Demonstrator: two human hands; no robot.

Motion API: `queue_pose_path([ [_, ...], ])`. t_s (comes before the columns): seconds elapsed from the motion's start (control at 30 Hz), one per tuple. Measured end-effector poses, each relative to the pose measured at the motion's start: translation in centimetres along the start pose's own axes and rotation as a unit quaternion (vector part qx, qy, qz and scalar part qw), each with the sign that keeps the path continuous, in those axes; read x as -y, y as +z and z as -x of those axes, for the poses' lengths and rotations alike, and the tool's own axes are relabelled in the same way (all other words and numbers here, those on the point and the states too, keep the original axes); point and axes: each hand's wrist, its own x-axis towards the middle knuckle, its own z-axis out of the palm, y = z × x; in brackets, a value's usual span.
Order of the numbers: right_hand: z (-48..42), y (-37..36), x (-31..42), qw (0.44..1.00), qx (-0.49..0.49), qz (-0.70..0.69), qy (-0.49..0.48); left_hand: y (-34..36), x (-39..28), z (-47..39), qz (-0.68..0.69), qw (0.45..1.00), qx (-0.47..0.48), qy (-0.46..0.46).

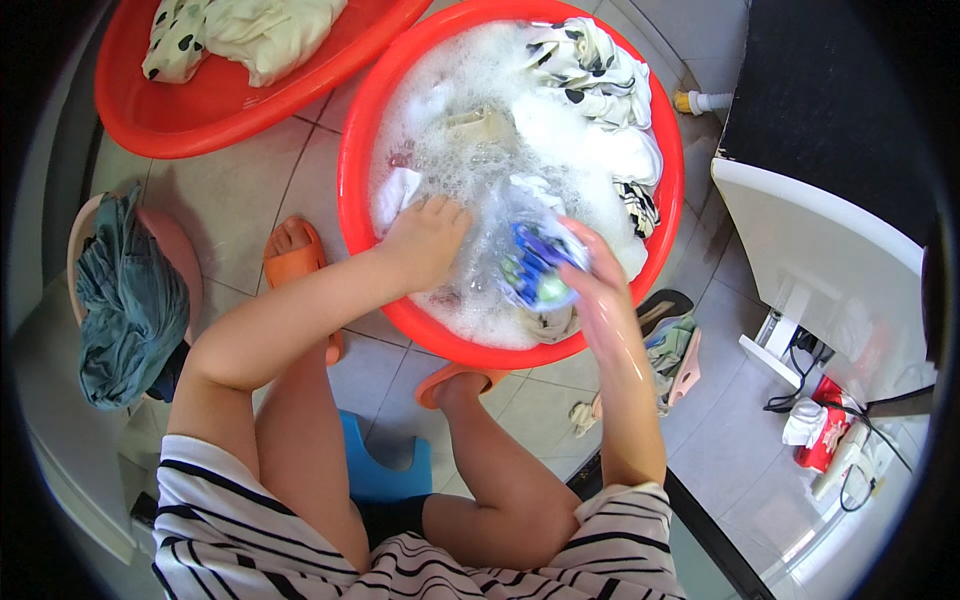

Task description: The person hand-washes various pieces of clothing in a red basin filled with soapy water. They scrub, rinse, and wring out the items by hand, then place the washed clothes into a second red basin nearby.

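A round red plastic basin (360, 150) full of foamy water stands before me. In my right hand (602, 281), over the basin's near right part, is a wet blue, green and white patterned item (541, 262). Motion blur hides whether it is cloth or a packet. My left hand (426, 238) is at the foam on the near left side, knuckles up; its fingertips are partly hidden. Beside it lies a white cloth (397, 193). Black-and-white patterned laundry (589, 64) is heaped along the right wall, with white fabric (626, 154) below it. A beige cloth (480, 126) pokes through the suds.
Another red basin (180, 135) at upper left holds pale clothes (270, 34). A pink tub (176, 232) with teal fabric (127, 300) stands left. A blue plastic stool (386, 469) is beneath me. At right are a white cabinet (817, 217), cables and a red tissue pack (829, 431).
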Motion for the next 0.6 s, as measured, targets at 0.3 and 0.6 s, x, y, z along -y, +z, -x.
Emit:
queue_pose_path([
  [0.3,14.9,1.6,7.9,0.96,-0.117,-0.007,-0.254,1.1,-1.2,-0.1,0.114,0.974,-0.189,0.044],
  [0.6,11.2,-0.9,4.8,0.974,-0.092,-0.176,-0.106,-0.9,-1.6,-0.8,0.73,0.65,-0.184,0.106],
])
